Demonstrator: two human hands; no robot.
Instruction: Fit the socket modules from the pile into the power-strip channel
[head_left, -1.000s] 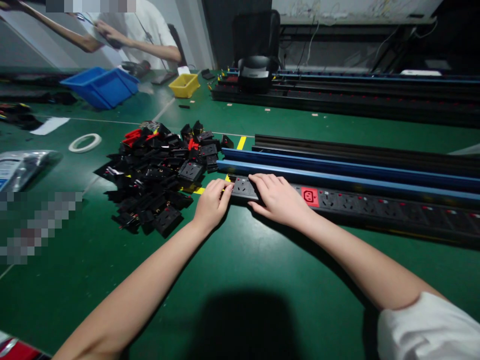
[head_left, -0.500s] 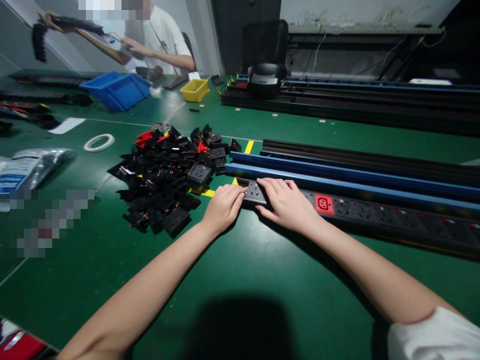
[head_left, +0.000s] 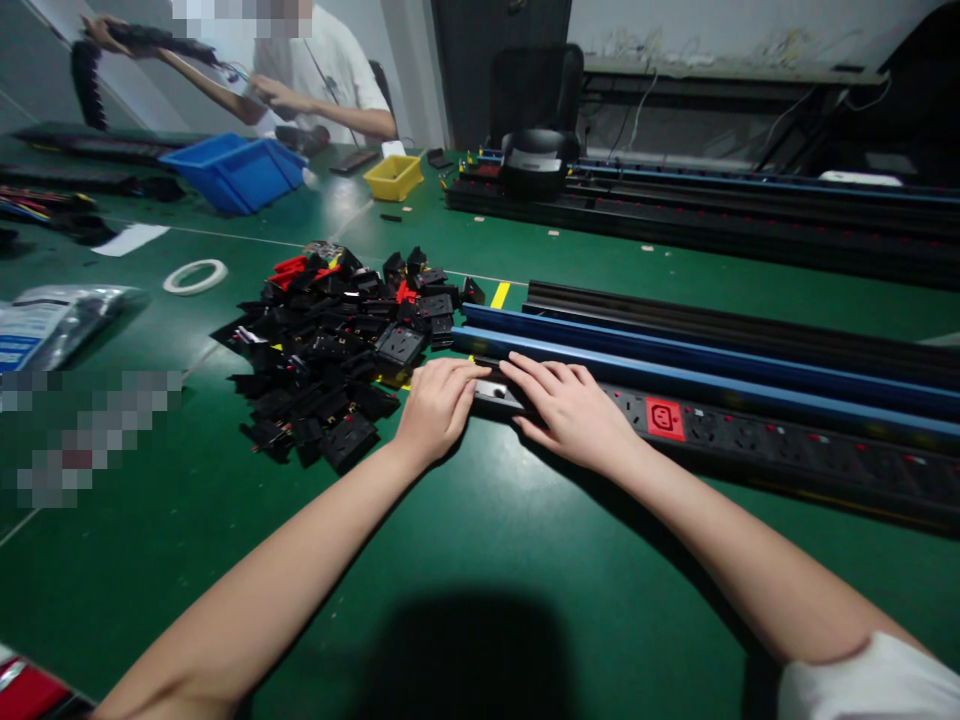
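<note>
A long black power strip with a row of sockets lies across the green table. One red socket stands out in it. My left hand closes around its left end, fingers over the top and thumb on the near side. Astride the strip just to the right, my right hand has its fingers on the far side and its thumb on the near edge. A pale, shiny surface with a dark spot shows between my hands. Left of my hands is a heap of loose black socket modules, a few red.
Blue rails and black rails lie behind the strip. Farther back are a blue bin, a yellow bin and more long strips. A tape roll lies left. A co-worker handles a black part.
The red socket has shifted slightly right. The dark socket face between my hands is no longer seen; a shiny surface shows there instead. My left hand has moved a little left.
</note>
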